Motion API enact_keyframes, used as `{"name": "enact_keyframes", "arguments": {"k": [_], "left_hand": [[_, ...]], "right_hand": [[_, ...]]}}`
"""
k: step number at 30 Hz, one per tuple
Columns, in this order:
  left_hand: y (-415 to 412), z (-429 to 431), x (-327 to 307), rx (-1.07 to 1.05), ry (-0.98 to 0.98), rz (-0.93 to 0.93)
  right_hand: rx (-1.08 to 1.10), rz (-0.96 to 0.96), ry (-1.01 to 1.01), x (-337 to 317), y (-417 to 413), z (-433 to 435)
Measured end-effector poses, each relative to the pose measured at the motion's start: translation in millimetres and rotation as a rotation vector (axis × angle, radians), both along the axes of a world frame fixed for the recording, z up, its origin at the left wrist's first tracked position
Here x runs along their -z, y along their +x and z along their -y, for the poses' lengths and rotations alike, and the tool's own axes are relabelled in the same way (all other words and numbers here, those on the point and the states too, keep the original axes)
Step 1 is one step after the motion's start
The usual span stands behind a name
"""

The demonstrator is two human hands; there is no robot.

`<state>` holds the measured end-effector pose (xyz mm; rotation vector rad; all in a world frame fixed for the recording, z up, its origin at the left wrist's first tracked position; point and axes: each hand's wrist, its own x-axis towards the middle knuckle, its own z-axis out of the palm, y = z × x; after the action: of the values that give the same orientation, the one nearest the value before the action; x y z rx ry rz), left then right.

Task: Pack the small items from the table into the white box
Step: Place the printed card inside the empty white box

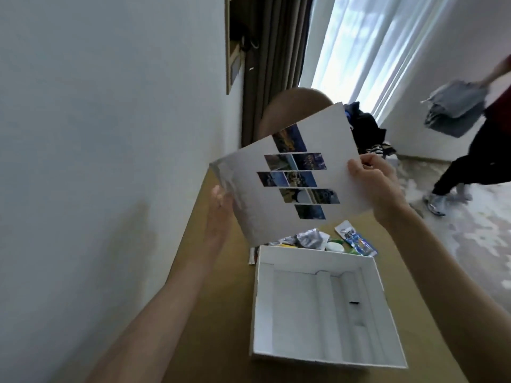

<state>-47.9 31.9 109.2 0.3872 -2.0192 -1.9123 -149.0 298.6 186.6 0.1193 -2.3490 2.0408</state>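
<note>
An open white box (387,299) stands on the tan table, holding only a white moulded insert. I hold its white lid (326,139), printed with slanted photo tiles, tilted in the air above the table's far half. My left hand (218,214) grips the lid's left edge and my right hand (373,183) grips its right edge. Behind the box lies a heap of small items (312,239): a crumpled silver packet, a blue sachet (359,243), a white and green piece (336,246). The lid hides part of the heap.
The tan table (229,286) runs along a white wall on the left. A rounded chair back (293,106) stands at its far end. Dark clothes lie by the curtained window. Another person (475,150) walks at the right, carrying grey cloth.
</note>
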Motion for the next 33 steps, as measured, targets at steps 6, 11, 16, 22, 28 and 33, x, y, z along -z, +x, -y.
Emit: {"name": "enact_keyframes", "arguments": {"k": [6,11,16,22,28,33], "left_hand": [[-11.3,-56.4,-20.1,-0.094,-0.022,-0.006],[7.0,-87.2,1.0,-0.13,-0.077,0.046],[47.7,-110.1,25.3,-0.081,-0.073,0.085],[71.9,-122.2,27.6,-0.024,-0.314,0.099],[72.3,-116.9,27.0,0.069,-0.418,0.132],[69.0,-107.7,27.2,0.127,-0.397,0.188]], "right_hand": [[0.107,0.148,-0.136,13.9,44.2,-73.0],[0.085,0.213,0.025,53.2,79.0,-96.2],[0.062,0.259,0.032,101.9,102.6,-113.6],[0.088,0.32,0.083,133.6,104.9,-117.7],[0.092,0.289,0.076,135.5,102.1,-120.3],[0.091,0.299,0.117,139.0,98.6,-122.0]]}}
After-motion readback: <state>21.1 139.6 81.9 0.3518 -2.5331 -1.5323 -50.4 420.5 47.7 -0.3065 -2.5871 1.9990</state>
